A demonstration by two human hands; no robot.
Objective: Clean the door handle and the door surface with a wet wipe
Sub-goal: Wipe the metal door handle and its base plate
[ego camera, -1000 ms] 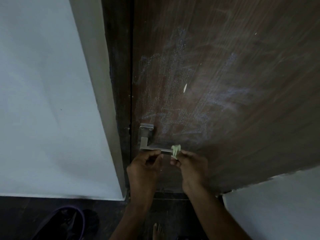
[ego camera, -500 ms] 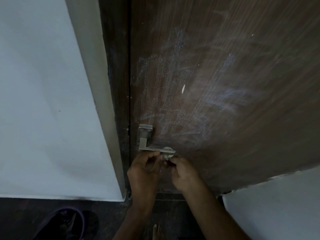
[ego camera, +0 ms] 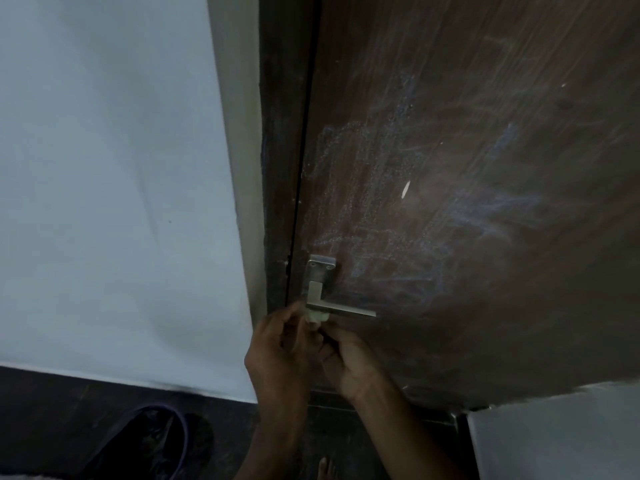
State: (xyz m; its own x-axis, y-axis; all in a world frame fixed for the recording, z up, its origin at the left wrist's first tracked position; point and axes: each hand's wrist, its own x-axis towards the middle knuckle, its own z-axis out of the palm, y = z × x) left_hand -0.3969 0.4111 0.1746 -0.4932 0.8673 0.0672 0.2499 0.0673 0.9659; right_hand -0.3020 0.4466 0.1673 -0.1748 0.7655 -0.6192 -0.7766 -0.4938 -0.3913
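Note:
A brown wooden door (ego camera: pixel 467 188) fills the upper right, smeared with pale chalky streaks. Its metal lever handle (ego camera: pixel 341 309) sticks out to the right from a plate near the door's left edge. A small pale-green wet wipe (ego camera: pixel 317 317) is pressed under the handle's inner end, close to the plate. My left hand (ego camera: pixel 280 351) and my right hand (ego camera: pixel 346 358) sit side by side just below the handle, fingers pinched together around the wipe. Most of the wipe is hidden by my fingers.
A dark door frame (ego camera: pixel 280 168) and a white wall (ego camera: pixel 110 188) stand to the left. A bin with a purple rim and black liner (ego camera: pixel 145 441) sits on the dark floor at lower left. A white surface (ego camera: pixel 554 441) fills the lower right. A bare toe (ego camera: pixel 325 469) shows below.
The wipe has slid left along the lever, from its free right end to the inner end by the plate. Both hands moved left with it, baring the lever's tip.

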